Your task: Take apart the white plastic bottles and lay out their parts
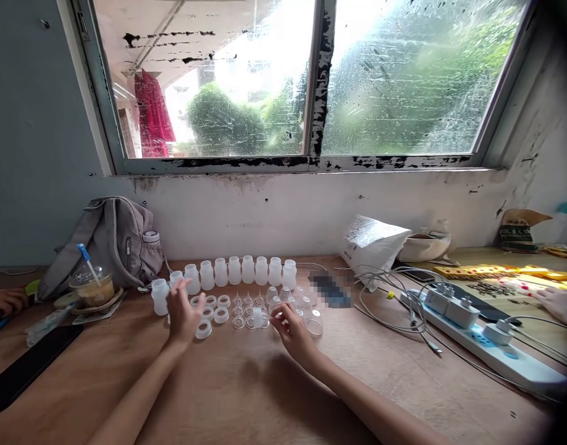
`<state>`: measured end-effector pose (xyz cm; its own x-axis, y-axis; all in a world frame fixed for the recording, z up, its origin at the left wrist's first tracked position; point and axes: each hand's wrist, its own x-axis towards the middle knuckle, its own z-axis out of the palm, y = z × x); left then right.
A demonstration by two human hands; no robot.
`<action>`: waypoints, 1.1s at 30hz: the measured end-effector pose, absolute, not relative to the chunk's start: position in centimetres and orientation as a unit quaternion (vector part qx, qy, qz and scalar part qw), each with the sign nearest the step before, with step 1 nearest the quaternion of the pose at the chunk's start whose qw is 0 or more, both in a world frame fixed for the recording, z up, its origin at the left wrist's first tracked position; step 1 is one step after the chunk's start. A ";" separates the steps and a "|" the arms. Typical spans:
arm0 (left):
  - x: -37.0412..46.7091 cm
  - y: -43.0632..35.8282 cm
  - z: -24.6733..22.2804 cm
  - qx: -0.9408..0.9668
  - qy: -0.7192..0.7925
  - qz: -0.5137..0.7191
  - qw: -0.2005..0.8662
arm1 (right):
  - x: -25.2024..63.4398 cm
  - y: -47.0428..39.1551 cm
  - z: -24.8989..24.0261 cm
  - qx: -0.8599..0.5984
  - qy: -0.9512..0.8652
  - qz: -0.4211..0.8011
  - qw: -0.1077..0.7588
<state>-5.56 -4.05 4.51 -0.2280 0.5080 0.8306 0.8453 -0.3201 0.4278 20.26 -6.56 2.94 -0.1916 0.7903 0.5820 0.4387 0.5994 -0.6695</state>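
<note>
**Hands among small plastic parts**

I see my right hand (293, 327) pinching a small clear cap (259, 317) between its fingers, in the middle of the loose rings (221, 315) and nipples (247, 301) spread on the counter (246, 389). My left hand (181, 312) hovers over the rings with fingers spread, holding nothing. Just behind stands a row of white bottles (246, 270). Farther left sit a grey bag (112, 238) and an iced drink cup (92, 286); to the right lies a power strip (482, 340).
</note>
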 end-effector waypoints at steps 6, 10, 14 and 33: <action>-12.9 -1.0 3.0 -0.399 -0.684 -0.594 0.141 | 20.5 -6.3 2.7 -0.416 -0.745 0.178 0.490; -14.8 0.0 1.3 -0.368 -0.704 -0.606 -0.053 | 20.5 -6.2 2.3 -0.425 -0.733 0.206 0.489; -13.9 -0.6 2.0 -0.390 -0.693 -0.604 0.042 | 20.6 -6.1 2.0 -0.422 -0.721 0.239 0.494; -1.2 -7.5 2.7 -0.828 -0.438 -0.310 0.163 | 20.3 -6.4 2.0 -0.396 -0.730 0.257 0.494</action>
